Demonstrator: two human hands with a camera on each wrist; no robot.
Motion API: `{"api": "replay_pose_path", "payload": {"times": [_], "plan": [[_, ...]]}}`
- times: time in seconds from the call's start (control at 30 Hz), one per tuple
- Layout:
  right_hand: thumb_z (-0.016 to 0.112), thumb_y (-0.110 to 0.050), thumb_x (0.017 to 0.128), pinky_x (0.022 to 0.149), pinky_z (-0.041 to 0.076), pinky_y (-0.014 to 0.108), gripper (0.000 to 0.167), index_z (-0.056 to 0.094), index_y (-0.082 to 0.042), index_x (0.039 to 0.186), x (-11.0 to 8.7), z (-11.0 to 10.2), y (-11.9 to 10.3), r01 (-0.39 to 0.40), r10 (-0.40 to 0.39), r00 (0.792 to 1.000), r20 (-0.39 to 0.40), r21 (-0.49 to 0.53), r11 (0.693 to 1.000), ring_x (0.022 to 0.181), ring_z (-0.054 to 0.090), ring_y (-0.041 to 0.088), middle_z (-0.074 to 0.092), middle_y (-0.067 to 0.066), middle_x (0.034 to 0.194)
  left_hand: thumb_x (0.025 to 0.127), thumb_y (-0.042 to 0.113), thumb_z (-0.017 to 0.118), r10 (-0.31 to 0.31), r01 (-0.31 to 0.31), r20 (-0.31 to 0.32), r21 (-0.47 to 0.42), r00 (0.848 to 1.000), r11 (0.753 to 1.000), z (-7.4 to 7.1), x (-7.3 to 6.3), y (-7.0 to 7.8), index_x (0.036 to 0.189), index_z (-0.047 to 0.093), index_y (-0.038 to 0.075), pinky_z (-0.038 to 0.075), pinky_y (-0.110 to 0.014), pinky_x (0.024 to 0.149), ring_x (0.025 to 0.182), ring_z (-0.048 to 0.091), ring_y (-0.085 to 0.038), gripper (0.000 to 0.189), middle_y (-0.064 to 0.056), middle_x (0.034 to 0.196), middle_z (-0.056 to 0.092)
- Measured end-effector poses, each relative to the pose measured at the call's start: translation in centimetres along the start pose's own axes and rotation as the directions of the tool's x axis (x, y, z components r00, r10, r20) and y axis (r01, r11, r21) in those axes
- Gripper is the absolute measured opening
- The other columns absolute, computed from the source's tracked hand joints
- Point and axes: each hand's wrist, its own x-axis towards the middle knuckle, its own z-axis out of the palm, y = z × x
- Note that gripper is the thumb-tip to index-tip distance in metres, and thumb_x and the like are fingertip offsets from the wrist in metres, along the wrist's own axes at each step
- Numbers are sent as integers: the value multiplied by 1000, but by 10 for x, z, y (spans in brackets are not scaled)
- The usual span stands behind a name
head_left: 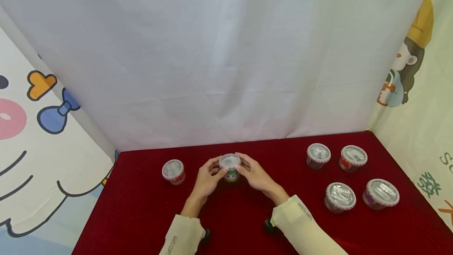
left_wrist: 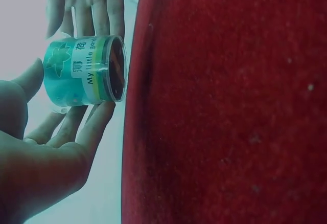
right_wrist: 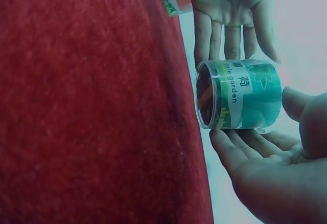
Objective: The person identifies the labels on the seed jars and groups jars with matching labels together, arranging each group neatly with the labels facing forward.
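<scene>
Both hands hold one small clear plastic tub (head_left: 230,173) with a pale lid, at the middle of the red table. Its green label (left_wrist: 84,70) carries a leaf drawing and the words "My little garden"; something dark and orange shows through the base. My left hand (head_left: 206,180) has its fingers around the tub's left side, thumb at the lid's near edge. On the opposite side, my right hand (head_left: 257,174) grips it the same way, its thumb (right_wrist: 296,104) beside the lid. In both wrist views the tub's base is close to the red cloth.
A similar lidded tub (head_left: 174,171) with a red label stands left of the hands. Several more stand at the right, including one tub (head_left: 318,156) at the back and one (head_left: 381,194) near the right edge. A white curtain (head_left: 219,70) rises behind the red table (head_left: 233,227).
</scene>
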Motion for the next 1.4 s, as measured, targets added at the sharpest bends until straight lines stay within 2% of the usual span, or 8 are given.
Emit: {"api": "replay_pose_path", "payload": {"times": [0.6, 0.77, 1.0, 1.23, 1.4], "plan": [[49, -4, 112, 119, 38, 60, 58, 24, 10, 162, 7, 1, 9, 47, -47, 999, 10, 10, 999, 151, 36, 48, 33, 32, 165, 102, 1, 68, 17, -16, 18, -49, 1000, 999, 0, 8, -7, 153, 49, -3, 55, -42, 103, 136, 57, -43, 54, -28, 151, 55], [48, -2, 112, 120, 36, 61, 58, 24, 11, 162, 7, 0, 12, 53, -53, 999, 11, 10, 999, 152, 35, 48, 33, 33, 165, 102, -2, 67, 20, -19, 17, -42, 1000, 999, 1, 8, -10, 153, 49, -3, 54, -46, 106, 137, 55, -44, 55, -28, 152, 54], [49, 1, 111, 121, 34, 61, 58, 24, 11, 162, 6, 0, 13, 62, -63, 998, 10, 8, 998, 152, 34, 48, 33, 32, 165, 101, -3, 68, 35, -34, 27, -31, 999, 999, 0, 9, -11, 153, 49, -3, 54, -45, 107, 140, 53, -44, 56, -27, 154, 52], [51, 2, 109, 121, 34, 61, 59, 26, 9, 162, 4, 2, 13, 48, -48, 999, -14, -20, 999, 153, 34, 47, 34, 31, 165, 101, -3, 68, 32, -31, 37, -19, 999, 999, 0, 7, -14, 155, 45, -3, 46, -53, 115, 146, 46, -44, 59, -26, 158, 47], [52, 3, 108, 121, 34, 60, 59, 27, 9, 162, -2, 2, 11, 52, -53, 997, -51, -28, 998, 152, 35, 47, 33, 31, 165, 99, -5, 70, 70, -70, 13, -2, 997, 998, 0, 5, -13, 155, 43, -7, 37, -60, 120, 148, 43, -45, 62, -29, 158, 46]]}}
